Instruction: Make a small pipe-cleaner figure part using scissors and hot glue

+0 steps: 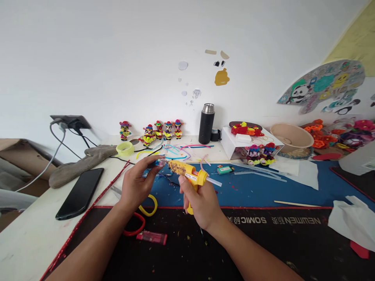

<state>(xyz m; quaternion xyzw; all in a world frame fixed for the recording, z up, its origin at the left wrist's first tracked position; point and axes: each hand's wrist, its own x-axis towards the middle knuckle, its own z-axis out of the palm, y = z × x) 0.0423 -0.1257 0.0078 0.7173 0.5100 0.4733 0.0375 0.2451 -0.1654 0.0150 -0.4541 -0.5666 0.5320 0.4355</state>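
Observation:
In my right hand (205, 201) is a yellow hot glue gun (178, 168), its fingers wrapped round the handle. A translucent glue stick (213, 182) pokes out of the gun's back end. The nozzle points left and meets, or nearly meets, a small blue and pinkish piece (160, 162) pinched in the fingertips of my left hand (136, 183). That piece is mostly covered by the fingers, so its kind cannot be made out. Below my left hand lie scissors with red and yellow handles (149, 206), partly hidden by the wrist, and a pink lighter (152, 237).
Several small pipe-cleaner dolls (149, 134) stand along the wall beside a black thermos (206, 124). Loose pipe cleaners (187, 152) lie in front of them. A phone (79, 194) rests at left, a white box (234, 144) and a beige bowl (290, 136) at right.

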